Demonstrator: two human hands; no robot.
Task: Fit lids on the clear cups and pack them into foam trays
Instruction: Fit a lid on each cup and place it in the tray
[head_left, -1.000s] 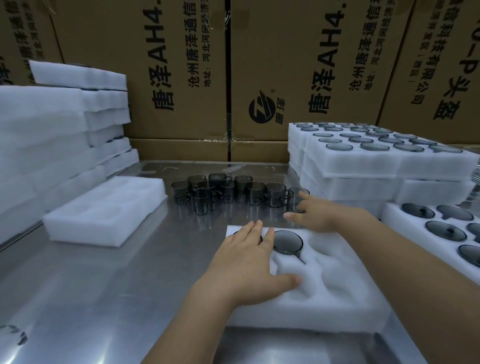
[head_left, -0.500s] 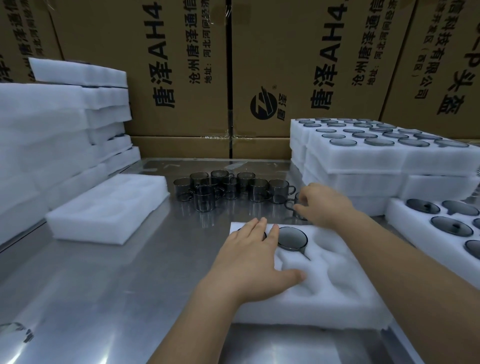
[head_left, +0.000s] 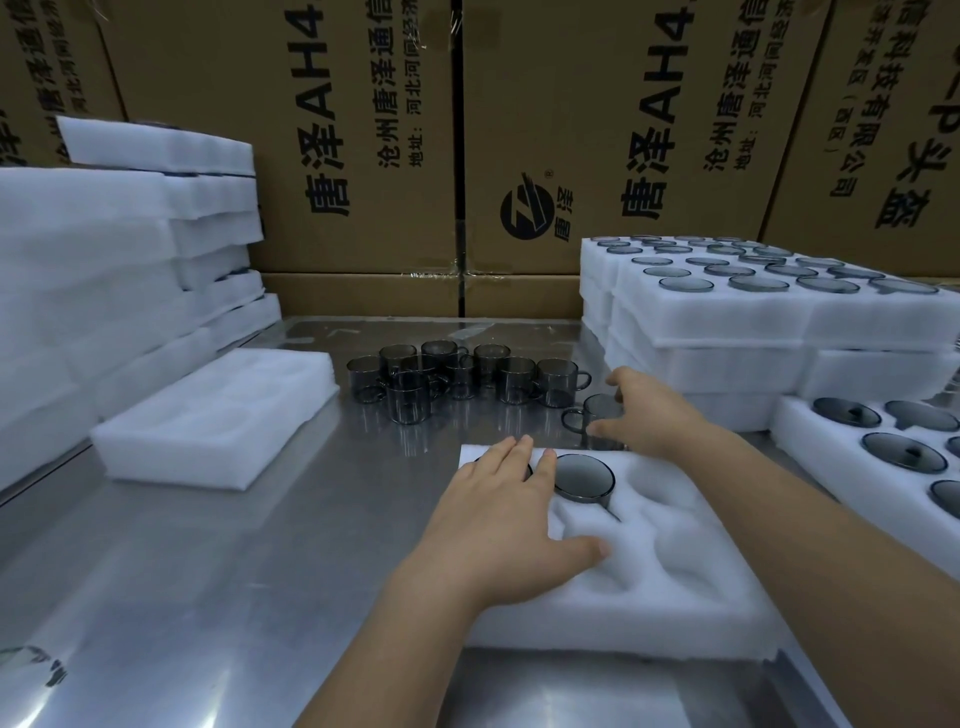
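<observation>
A clear cup (head_left: 592, 415), just beyond the far edge of the foam tray (head_left: 649, 597), is grasped by the curled fingers of the outstretched right hand (head_left: 657, 410). The left hand (head_left: 498, 519) is laid flat on the tray, fingers straight.

The left hand (head_left: 498, 514) and right hand (head_left: 660, 410) are bare, nails (head_left: 601, 546) cut short. Behind them the forearms (head_left: 395, 649) are bare too, as far as shown.

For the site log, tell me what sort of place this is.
Probably a packing station in a factory or warehouse: printed cartons stacked behind a steel table, piles of foam trays, and a batch of loose cups waiting to be packed.
</observation>
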